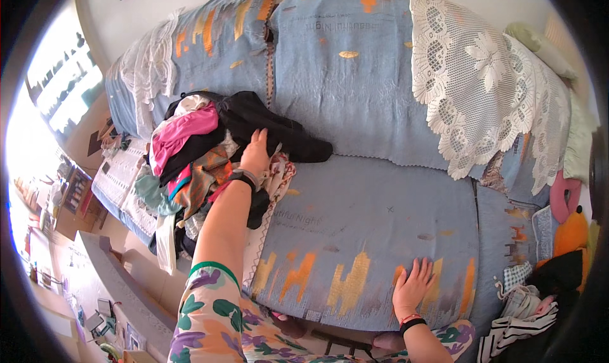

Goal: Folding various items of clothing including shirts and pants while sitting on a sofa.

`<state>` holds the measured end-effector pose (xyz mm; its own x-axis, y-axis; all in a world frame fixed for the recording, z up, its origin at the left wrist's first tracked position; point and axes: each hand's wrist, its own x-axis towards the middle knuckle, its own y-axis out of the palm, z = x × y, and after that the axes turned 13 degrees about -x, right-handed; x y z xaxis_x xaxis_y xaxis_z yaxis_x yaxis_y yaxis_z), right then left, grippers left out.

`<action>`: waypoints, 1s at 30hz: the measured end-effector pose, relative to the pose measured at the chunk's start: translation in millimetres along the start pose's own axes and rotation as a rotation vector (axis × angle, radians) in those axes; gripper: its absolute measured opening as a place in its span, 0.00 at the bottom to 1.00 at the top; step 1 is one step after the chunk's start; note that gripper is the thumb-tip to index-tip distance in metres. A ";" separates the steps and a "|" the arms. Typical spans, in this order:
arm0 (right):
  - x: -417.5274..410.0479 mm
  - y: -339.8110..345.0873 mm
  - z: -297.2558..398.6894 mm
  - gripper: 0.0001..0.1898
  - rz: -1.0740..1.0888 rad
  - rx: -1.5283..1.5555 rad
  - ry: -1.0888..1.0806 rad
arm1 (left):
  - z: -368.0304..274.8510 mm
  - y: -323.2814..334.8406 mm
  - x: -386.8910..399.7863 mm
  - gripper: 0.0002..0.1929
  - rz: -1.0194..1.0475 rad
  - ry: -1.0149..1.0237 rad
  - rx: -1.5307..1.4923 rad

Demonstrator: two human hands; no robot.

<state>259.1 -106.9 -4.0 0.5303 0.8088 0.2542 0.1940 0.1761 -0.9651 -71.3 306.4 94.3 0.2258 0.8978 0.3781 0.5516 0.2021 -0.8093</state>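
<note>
A heap of mixed clothes lies on the left part of a sofa with a blue-grey patterned cover (371,196). My left hand (256,154) reaches onto the heap and rests against a black garment (266,120); whether its fingers grip the cloth cannot be told. Beside that garment are a pink cloth (185,132), an orange and green patterned cloth (202,182) and a pale green cloth (154,189). Near the front edge of the seat, my right hand (414,287) lies flat with its fingers spread on the cover, holding nothing.
White lace covers (468,77) drape over the sofa back. Striped clothes (518,320), an orange plush item (571,232) and a pink item (565,194) sit at the far right. A long low table (128,287) with small things stands at the lower left.
</note>
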 end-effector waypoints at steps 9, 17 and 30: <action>-0.4 4.2 -1.8 0.22 -0.060 0.020 -0.017 | -24.6 8.9 -64.8 0.08 -0.213 0.134 -0.151; -3.0 12.0 -4.8 0.22 -0.046 0.002 -0.016 | -40.9 -67.5 -215.0 0.06 -0.128 0.185 -0.341; -12.1 10.1 -10.9 0.22 0.004 0.005 -0.034 | -12.6 -141.0 -249.7 0.09 -0.133 0.189 -0.266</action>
<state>263.6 -121.1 -16.1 0.5024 0.8283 0.2481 0.1876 0.1756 -0.9664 -195.4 48.8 119.6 0.2687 0.7771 0.5692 0.7705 0.1813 -0.6112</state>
